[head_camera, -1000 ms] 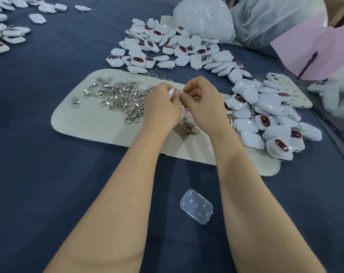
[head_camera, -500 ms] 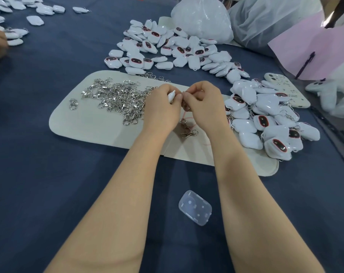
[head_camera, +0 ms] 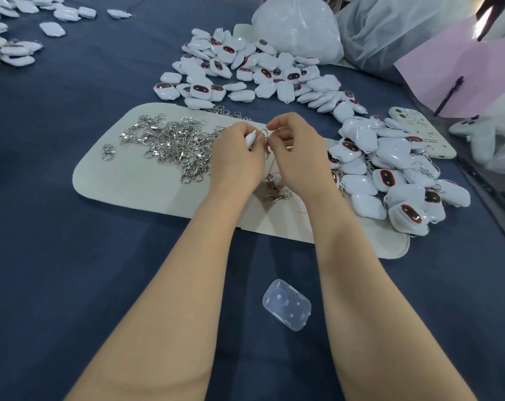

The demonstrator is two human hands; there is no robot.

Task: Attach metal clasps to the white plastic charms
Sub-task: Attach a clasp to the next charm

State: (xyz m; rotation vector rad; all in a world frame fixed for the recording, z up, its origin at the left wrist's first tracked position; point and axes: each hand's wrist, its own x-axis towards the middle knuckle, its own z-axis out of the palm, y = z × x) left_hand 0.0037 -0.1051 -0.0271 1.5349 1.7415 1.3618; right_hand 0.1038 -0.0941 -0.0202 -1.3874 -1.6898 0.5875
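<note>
Left hand [head_camera: 236,157]: fingers curled round a white charm [head_camera: 250,139], above the cream mat [head_camera: 124,180].
Right hand [head_camera: 297,157]: fingers pinch a metal clasp [head_camera: 263,133], its ring just beside the charm's tip.
Loose clasps [head_camera: 173,146]: heaped on the mat, left of the hands.
Far charm pile [head_camera: 251,73]: beyond the mat.
Right charm pile [head_camera: 390,175]: over the mat's right end.
Clear case [head_camera: 286,304]: on the blue desk [head_camera: 57,256], between the forearms.

The clasps [head_camera: 176,149] heaped on the cream mat [head_camera: 124,180] are shiny metal — the mat itself looks matt, smooth. Right of it the charms [head_camera: 396,150] are glossy white plastic; under it, dull blue cloth [head_camera: 71,270].
</note>
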